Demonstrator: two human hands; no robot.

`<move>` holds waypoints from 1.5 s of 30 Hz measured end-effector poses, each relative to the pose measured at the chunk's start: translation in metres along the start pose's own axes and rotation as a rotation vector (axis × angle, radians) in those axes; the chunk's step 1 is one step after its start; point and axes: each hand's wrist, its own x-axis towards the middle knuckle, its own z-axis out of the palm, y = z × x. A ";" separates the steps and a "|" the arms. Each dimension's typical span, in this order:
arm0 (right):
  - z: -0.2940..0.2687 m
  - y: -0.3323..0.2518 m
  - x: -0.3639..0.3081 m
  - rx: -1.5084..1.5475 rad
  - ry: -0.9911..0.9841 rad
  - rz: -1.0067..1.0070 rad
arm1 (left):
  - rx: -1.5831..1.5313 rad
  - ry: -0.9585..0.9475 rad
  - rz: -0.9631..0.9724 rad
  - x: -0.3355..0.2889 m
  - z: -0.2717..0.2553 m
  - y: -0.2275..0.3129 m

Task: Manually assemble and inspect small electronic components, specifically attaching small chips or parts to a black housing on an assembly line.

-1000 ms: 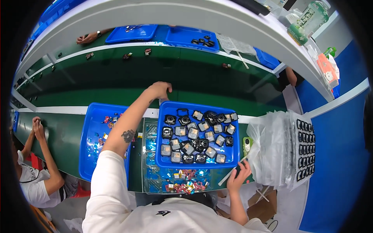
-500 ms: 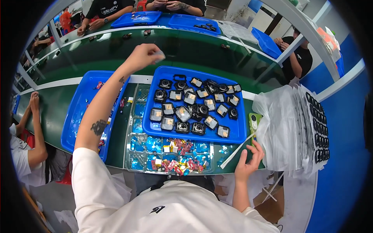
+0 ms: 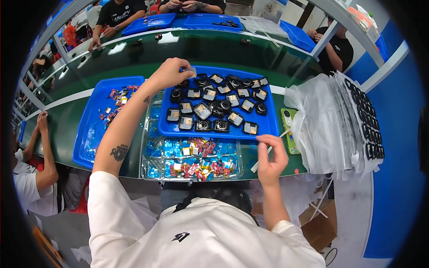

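Note:
My left hand point(image 3: 171, 73) pinches a small pale, clear-looking square piece point(image 3: 192, 71) over the far left corner of a blue tray point(image 3: 263, 132). What kind of piece it is I cannot make out. Inside that tray lie several black watch cases point(image 3: 203, 125), some showing round dark faces, others grey-and-tan squares. My right hand point(image 3: 273, 161) is at the tray's near right corner, fingers loosely bent and apart, holding nothing. Its index fingertip is close to the rim; whether they touch I cannot tell.
Under the tray's near side sits a clear compartment tray point(image 3: 147, 173) with small red, gold and blue parts. Left stands another blue tray point(image 3: 85, 143) of small parts. A green phone point(image 3: 292, 145) and stacked plastic-wrapped sheets point(image 3: 319, 134) lie right. Beyond runs a green conveyor belt point(image 3: 250, 56); co-workers sit around.
My left hand has come from above the belt down to the tray's far left corner, still with the pale piece. My right hand has moved up and left to the tray's near corner.

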 end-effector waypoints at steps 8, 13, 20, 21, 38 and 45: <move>0.049 -0.027 0.001 0.102 -0.299 -0.159 | 0.063 0.029 -0.253 0.036 0.038 -0.021; 0.048 -0.019 -0.006 0.101 -0.260 -0.026 | -0.002 -0.098 -0.199 0.034 0.047 -0.009; 0.051 -0.019 0.036 0.040 -0.373 0.073 | -0.081 0.291 -0.108 0.019 0.040 -0.005; 0.056 -0.020 0.052 0.015 -0.436 0.056 | -0.276 0.282 -0.180 0.017 0.031 0.003; 0.148 0.026 0.174 -0.336 -0.519 -0.113 | -0.651 0.603 -0.283 -0.011 0.000 0.030; 0.114 -0.029 0.179 -0.076 -0.228 -0.516 | -0.953 0.435 -0.191 -0.021 -0.024 0.072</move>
